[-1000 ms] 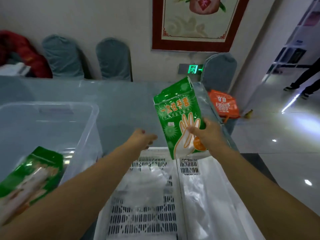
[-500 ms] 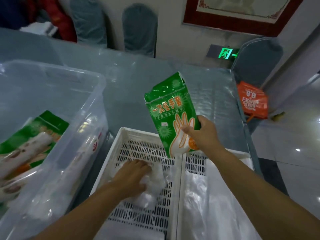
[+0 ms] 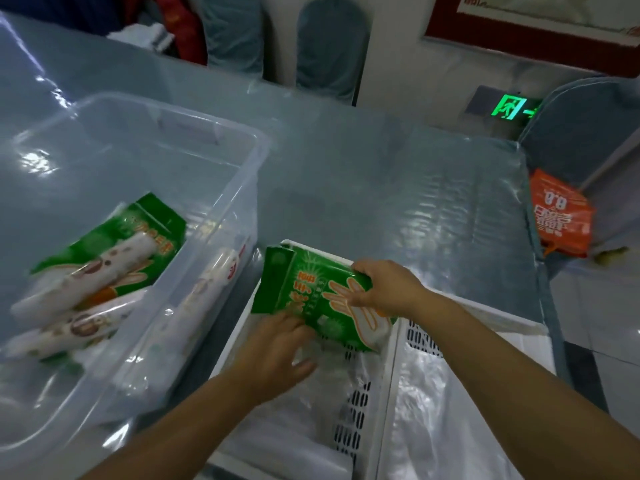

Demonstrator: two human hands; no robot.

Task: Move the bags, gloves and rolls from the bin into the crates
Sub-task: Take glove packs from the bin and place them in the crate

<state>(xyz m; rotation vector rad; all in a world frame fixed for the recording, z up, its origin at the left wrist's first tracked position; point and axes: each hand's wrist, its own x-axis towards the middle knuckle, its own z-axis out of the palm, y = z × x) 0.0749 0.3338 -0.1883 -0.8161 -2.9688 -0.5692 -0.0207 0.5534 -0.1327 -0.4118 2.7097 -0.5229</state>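
Glove pack [image 3: 322, 299] now lower, into crate [image 3: 391, 386]

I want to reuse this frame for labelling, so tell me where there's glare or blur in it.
Head view: dim overall; white glare streaks on the clear plastic table cover and the transparent plastic bin's rim; the patterned white rolls inside look smeared; the green glove packet is fairly sharp; edges bend, wide-angle.

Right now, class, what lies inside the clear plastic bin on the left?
The clear plastic bin holds a green glove packet under printed white rolls. Whatever lies beneath these is covered.
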